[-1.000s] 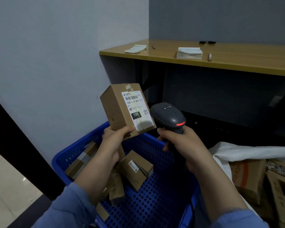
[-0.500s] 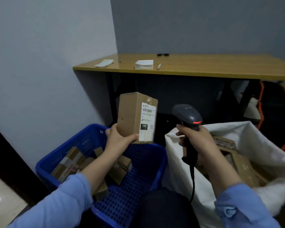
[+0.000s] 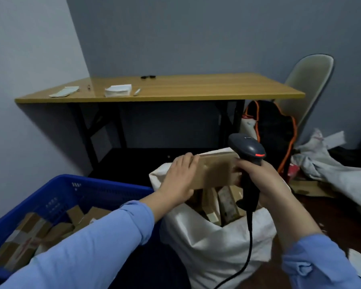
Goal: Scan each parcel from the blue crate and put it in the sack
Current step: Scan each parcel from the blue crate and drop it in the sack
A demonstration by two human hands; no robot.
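Left grip (image 3: 180,180) grasping a cardboard parcel (image 3: 216,172) above the open white sack (image 3: 213,247), right grip (image 3: 264,181) wrapped round the scanner (image 3: 248,148), blue crate (image 3: 104,185) alongside.

No legible text or labels anywhere.

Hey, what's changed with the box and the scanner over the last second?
The left hand has carried the parcel from above the blue crate rightward and down to the mouth of the sack, tipping it from upright to lying level; it has not let go. The right hand still grips the scanner, now close beside the parcel.
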